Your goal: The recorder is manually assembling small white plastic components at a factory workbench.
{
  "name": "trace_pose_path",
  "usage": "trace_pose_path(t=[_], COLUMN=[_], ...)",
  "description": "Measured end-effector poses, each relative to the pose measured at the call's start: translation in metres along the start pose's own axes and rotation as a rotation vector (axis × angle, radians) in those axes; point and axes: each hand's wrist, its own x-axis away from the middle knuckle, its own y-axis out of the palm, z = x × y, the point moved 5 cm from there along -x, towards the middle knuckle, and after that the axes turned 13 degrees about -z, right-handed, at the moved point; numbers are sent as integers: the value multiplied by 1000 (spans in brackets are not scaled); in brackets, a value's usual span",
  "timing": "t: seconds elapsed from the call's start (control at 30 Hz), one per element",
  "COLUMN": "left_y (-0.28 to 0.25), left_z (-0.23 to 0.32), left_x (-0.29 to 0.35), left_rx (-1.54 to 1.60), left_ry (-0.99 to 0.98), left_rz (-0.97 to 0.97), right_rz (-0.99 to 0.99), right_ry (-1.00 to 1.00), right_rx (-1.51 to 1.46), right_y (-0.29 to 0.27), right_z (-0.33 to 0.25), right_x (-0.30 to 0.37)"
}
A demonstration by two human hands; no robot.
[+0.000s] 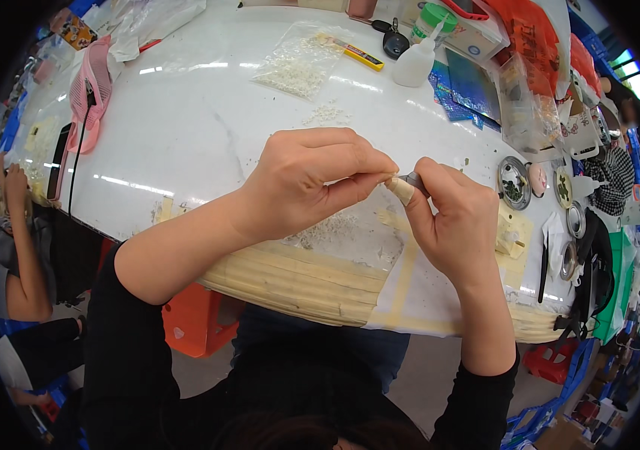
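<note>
Small work over a big white bench [177, 97]

The bench spreads out wide under both hands. A flat clear bag [295, 73] of white bits lies on it, past the left hand [312, 176]. That hand is almost closed — its thumb and finger pinch at the tips, but what they pinch is too tiny to tell. The right hand [455, 214] is curled up, close by the left hand's tips, with hold of something small. A white bottle [414, 65] stands past both hands. A pale wrap [401, 192] covers the right hand's thumb tip. The small grey thing [414, 182] is in the right hand — under its pointing finger. Loose white bits [327, 231] lie below the left hand.
</note>
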Motion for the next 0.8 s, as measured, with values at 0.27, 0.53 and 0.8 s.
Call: trace_pose_path(t=[0.27,0.53,0.8], left_y=[0,0,0], left_z=[0,0,1], left_x=[0,0,1], left_rx=[1,-19,-30], left_ry=[-4,19,30], left_rz=[4,-2,-4], right_rz=[19,13,6], right_ry=[30,40,48], right_rx=[-45,-26,-31], right_y=[0,0,1], right_z=[-1,-1,-1], right_x=[-1,-1,-1])
